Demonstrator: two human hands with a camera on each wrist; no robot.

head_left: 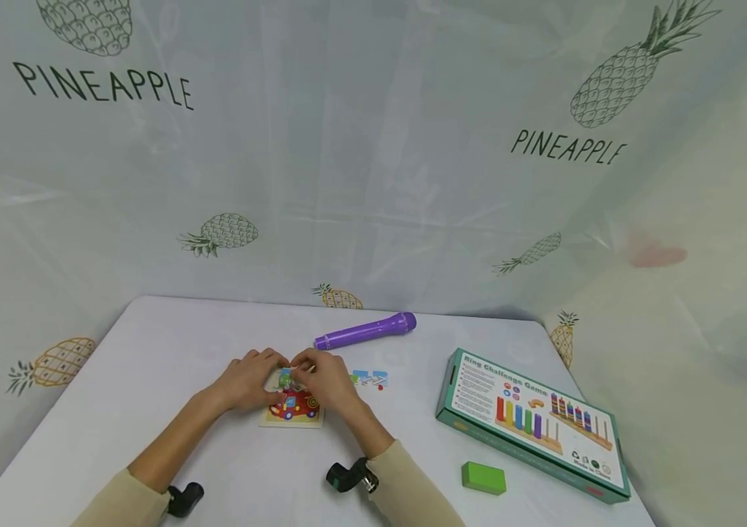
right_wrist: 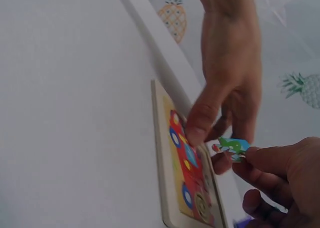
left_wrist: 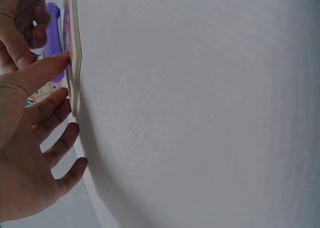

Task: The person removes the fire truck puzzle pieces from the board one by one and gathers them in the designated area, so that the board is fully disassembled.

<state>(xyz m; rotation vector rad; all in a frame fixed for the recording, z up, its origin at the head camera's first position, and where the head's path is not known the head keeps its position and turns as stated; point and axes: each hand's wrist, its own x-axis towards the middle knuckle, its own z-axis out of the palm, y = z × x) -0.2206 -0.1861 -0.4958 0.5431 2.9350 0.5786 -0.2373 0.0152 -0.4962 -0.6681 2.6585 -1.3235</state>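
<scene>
A wooden jigsaw board [head_left: 274, 422] with a red vehicle picture lies on the white table between both hands. My left hand [head_left: 244, 380] rests at its left side; the thumb [left_wrist: 52, 67] touches the picture while the other fingers spread, loosely bent, along the edge. Over the upper part of the board, my right hand [head_left: 329, 380] pinches a small green and light-blue puzzle piece [right_wrist: 232, 146] between thumb and fingers. That piece is raised off the board in the right wrist view. The right hand hides part of the board in the head view.
Several loose puzzle pieces [head_left: 378, 378] lie right of the board. Behind the hands is a purple toy microphone [head_left: 367, 331]. A Ring Challenge Game box [head_left: 532, 424] and a green block [head_left: 483, 478] are at the right. A pineapple-print curtain [head_left: 373, 161] hangs behind the table.
</scene>
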